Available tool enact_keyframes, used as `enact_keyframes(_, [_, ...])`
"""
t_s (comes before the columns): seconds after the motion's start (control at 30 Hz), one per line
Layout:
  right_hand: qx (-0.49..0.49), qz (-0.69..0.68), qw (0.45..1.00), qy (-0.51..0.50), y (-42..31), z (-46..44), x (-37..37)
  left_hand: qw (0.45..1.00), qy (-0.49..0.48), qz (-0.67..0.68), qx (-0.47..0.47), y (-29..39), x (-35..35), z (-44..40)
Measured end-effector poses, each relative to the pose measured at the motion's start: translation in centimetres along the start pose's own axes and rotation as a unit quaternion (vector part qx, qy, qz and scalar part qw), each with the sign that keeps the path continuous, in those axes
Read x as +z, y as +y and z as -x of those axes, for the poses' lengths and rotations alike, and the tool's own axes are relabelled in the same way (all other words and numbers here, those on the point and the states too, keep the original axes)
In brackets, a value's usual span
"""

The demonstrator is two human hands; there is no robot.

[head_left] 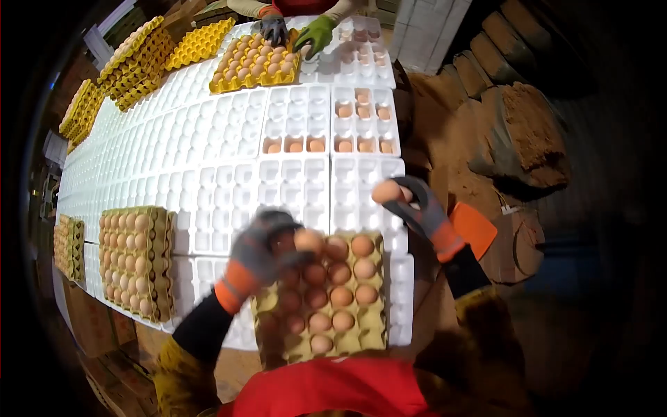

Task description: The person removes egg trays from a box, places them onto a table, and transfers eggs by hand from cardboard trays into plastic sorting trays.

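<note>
My left hand point(258, 251), in a grey glove with an orange cuff, curls blurred over the upper left of a pulp egg tray point(372, 338). A brown egg point(309, 241) sits at its fingertips, between thumb and fingers. Rows of brown eggs fill much of that tray, with bare cups at its lower right. My right hand point(419, 212), gloved alike, is closed around brown eggs point(387, 191), at least two. It is raised over the right edge of a white moulded tray point(361, 177) whose visible cups hold no eggs.
White trays point(222, 132) cover the table; several at the back right hold eggs. More filled pulp trays point(128, 260) stand left, yellow trays point(135, 62) at the far left. Across the table, a co-worker's gloved hands point(316, 35) touch a yellow egg tray point(222, 85). Sacks point(521, 132) lie right.
</note>
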State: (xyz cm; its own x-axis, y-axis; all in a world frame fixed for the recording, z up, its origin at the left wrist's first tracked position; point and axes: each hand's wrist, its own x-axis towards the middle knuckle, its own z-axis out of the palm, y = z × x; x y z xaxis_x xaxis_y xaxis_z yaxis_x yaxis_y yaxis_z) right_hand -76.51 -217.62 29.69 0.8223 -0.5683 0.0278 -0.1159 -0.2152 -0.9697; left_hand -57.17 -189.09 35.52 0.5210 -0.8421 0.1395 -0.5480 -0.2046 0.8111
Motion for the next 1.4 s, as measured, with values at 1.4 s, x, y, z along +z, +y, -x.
enact_keyframes(1.4, [-0.023,0.240,0.970,-0.026,-6.8,22.9,5.1,0.978,-0.111,-0.103,0.144,1.3,0.2,16.0])
